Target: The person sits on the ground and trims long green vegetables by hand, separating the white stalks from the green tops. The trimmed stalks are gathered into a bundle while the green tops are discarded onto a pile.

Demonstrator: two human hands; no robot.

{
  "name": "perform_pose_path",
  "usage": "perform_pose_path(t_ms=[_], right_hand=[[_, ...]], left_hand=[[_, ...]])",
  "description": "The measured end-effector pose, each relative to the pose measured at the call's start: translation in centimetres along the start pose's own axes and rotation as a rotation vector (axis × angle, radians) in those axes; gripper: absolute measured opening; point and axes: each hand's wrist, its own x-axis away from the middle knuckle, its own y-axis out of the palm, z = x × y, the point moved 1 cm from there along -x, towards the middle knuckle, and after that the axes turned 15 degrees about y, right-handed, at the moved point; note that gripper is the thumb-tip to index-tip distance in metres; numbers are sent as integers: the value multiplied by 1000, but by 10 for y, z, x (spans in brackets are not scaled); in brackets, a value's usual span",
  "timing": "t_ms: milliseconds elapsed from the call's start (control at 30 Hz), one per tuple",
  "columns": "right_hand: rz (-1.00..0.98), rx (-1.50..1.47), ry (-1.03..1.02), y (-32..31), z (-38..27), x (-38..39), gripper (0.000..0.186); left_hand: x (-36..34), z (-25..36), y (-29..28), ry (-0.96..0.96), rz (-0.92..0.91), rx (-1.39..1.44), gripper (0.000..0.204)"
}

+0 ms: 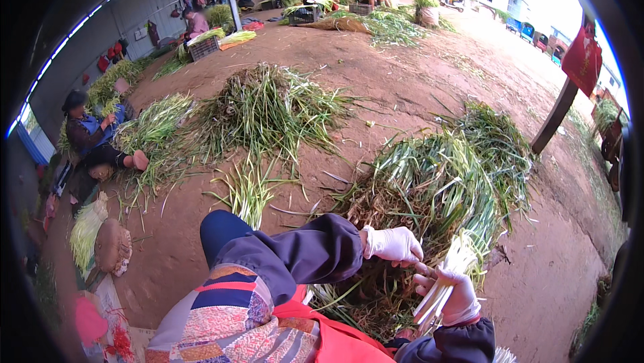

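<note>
My right hand (457,297), in a pale glove, is closed around a bundle of leafy stalks (443,289), like green garlic. Their white ends point down toward me and the greener ends point away. Just to its left, my left hand (394,245), also gloved, has its fingers drawn together, close to the right fingertips. Whether anything thin is pinched in it I cannot make out. Beyond and beneath both hands spreads a large heap of green stalks (436,175) with brown, dry leaves on the near side.
Another green heap (268,108) lies ahead to the left, with a small bunch (248,192) nearer me. At the left a person (94,128) sits by more stalks; others sit farther back near black crates (203,47). A leaning post (557,115) with a red bag (582,61) stands at the right.
</note>
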Motion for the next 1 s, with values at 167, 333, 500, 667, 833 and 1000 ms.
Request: perform_pose_path(t_ms=[167, 333, 500, 667, 833, 1000], right_hand=[[100, -47, -104, -14, -16, 15, 32], [-16, -149, -486, -39, -65, 73, 28], [-49, -383, -911, -53, -91, 97, 25], [-427, -515, -934, -75, -100, 104, 12], [-369, -552, -1060, -89, -105, 110, 11], [-305, -701, -1089, -96, -110, 110, 14]], left_hand=[[27, 2, -12, 119, 366, -310, 17], [51, -42, -7, 32, 89, -358, 41], [28, -101, 75, -174, 68, -674, 59], [8, -93, 118, 8, -632, -406, 35], [-108, -52, 44, 113, 403, -387, 27], [-193, -54, 59, -217, 287, -850, 68]])
